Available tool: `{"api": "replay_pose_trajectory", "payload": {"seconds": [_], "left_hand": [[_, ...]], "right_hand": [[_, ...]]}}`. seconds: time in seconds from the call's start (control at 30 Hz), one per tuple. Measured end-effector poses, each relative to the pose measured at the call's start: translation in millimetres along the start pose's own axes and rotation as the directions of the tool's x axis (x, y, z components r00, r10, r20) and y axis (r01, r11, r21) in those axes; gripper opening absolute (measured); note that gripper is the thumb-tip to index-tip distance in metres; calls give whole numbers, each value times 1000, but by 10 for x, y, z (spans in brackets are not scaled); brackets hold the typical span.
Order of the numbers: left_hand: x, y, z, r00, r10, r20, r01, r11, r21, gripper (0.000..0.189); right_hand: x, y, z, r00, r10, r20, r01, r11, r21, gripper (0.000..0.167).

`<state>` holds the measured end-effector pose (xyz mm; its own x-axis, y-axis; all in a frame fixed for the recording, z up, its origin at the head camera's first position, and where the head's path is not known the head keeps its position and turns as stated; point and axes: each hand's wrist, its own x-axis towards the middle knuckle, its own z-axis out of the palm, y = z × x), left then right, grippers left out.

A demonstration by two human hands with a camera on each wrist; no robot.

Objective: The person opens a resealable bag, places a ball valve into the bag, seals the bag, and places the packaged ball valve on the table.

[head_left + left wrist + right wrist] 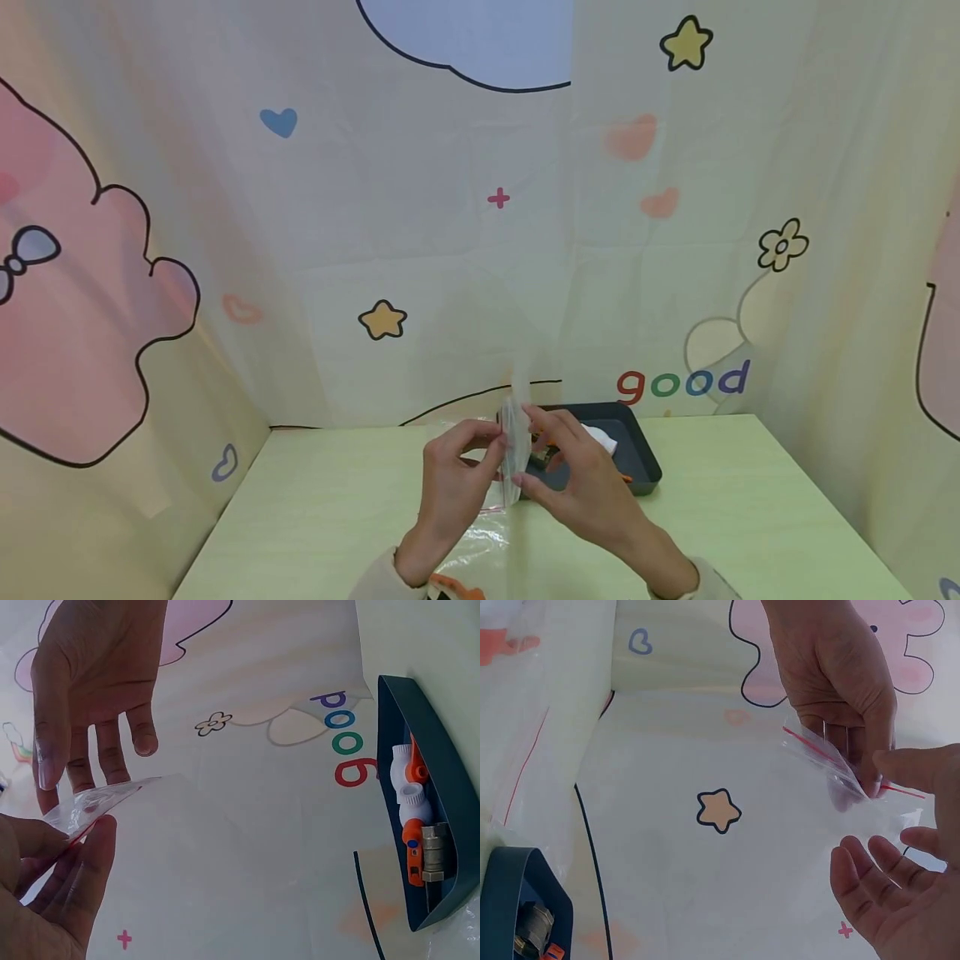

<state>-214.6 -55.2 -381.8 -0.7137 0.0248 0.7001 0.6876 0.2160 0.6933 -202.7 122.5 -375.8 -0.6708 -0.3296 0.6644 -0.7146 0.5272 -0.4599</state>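
Head: clear bag (516,450) held upright before the left end of the dark tray (633,450); left hand (459,475) pinches its edge, probably to steady it. Left wrist: right hand (105,682) open, fingers nearly straight. Right wrist: right thumb near the bag's red line (906,793), fingers spread, likely for parting the mouth.

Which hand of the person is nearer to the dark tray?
Right. In the head view, the right hand appears in front of the dark tray; the left hand is left of it.
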Motion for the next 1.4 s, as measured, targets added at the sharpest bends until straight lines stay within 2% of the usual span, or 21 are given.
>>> {"api": "replay_pose_trajectory", "payload": {"seconds": [0.17, 0.4, 0.63, 0.87, 1.03, 1.13, 1.27, 1.4], "left_hand": [[-20, -21, 25, 1000, 23, -13, -23, 1000, -8, 11], [-45, 9, 35, 999, 48, 25, -48, 999, 4, 9], [-49, 25, 48, 993, 90, 80, -81, 991, -106, 5], [-60, 31, 52, 989, 105, 105, -91, 987, -131, 7], [-78, 21, 55, 988, 101, 117, -91, 992, -92, 9], [-91, 19, 60, 985, 133, 109, -131, 991, -26, 19], [-99, 11, 74, 976, 195, 94, -200, 979, 49, 32], [-102, -7, 82, 975, 206, 86, -212, 975, 70, 33]], "right_hand": [[-19, 3, 21, 1000, 8, -26, -7, 1000, 31, 74], [-35, 1, 49, 999, -34, -30, 35, 999, 36, 71], [-36, -17, 55, 997, -38, -62, 41, 998, 38, 61], [-46, -16, 48, 993, -50, -111, 56, 997, 46, 57], [-56, -11, 51, 990, -27, -140, 31, 999, 24, 49], [-62, -4, 60, 989, -27, -148, 30, 999, 20, 41], [-69, 14, 74, 987, -42, -152, 45, 999, 14, 35], [-72, 29, 75, 985, -58, -160, 55, 998, -21, 36]]}}
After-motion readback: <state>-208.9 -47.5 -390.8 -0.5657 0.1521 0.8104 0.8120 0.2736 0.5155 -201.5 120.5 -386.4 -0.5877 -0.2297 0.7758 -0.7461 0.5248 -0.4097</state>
